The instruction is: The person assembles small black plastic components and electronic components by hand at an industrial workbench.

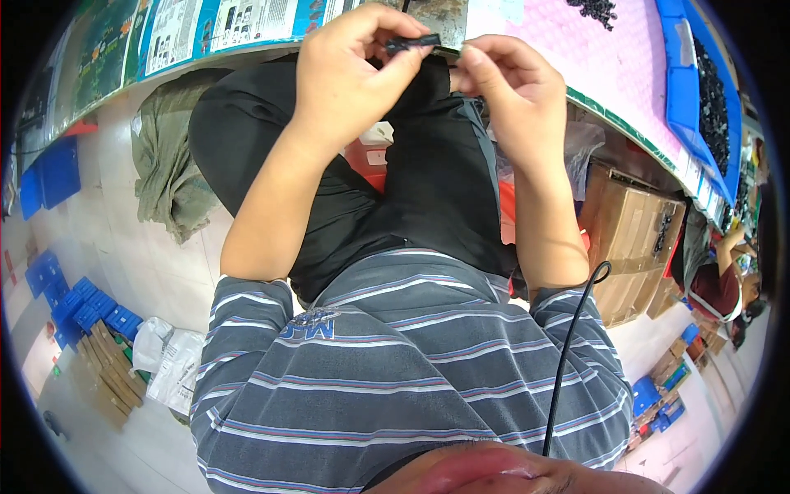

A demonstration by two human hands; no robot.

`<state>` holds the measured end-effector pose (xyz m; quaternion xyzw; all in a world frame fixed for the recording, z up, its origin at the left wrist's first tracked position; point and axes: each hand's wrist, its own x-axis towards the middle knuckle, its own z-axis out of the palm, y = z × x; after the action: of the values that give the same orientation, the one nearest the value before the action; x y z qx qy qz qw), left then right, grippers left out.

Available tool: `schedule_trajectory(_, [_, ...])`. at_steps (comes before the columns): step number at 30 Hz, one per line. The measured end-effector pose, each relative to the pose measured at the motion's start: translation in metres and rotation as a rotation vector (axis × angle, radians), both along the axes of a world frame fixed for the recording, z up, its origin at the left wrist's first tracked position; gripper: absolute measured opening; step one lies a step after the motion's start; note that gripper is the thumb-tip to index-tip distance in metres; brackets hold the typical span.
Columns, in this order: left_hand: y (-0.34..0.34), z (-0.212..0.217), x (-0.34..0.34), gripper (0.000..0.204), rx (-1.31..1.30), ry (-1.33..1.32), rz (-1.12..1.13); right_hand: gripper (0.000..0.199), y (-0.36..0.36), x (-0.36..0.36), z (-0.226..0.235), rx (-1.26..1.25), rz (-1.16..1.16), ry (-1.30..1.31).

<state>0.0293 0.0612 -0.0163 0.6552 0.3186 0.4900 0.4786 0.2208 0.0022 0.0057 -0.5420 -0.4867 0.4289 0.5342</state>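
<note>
My left hand [350,70] is closed on a small, elongated black part [411,44], pinched between thumb and fingertips above the front edge of the table. The part's exact kind does not show. Just to its right, my right hand [522,95] has its fingers curled, with thumb and forefinger close together near the part's end. Whatever those fingertips may hold is too small to make out. Below both hands are my knees in black trousers.
A pile of small black parts [594,11] lies on the pink mat [609,62]. At the right, a blue tray [681,90] holds many more. A cardboard box [629,247] stands under the table. Another person [716,284] sits at far right; blue bins [62,173] stand left.
</note>
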Motion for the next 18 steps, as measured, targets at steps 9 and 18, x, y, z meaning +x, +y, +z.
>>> schedule_trajectory(9, [-0.008, 0.008, 0.003, 0.021, 0.334, 0.315, 0.12, 0.019, 0.003, 0.001, 0.004, -0.124, 0.179, 0.138])
schedule_trajectory(18, [0.0, 0.0, -0.006, 0.02, -0.233, -0.12, -0.233, 0.018, 0.008, 0.013, 0.007, -0.141, 0.274, 0.163])
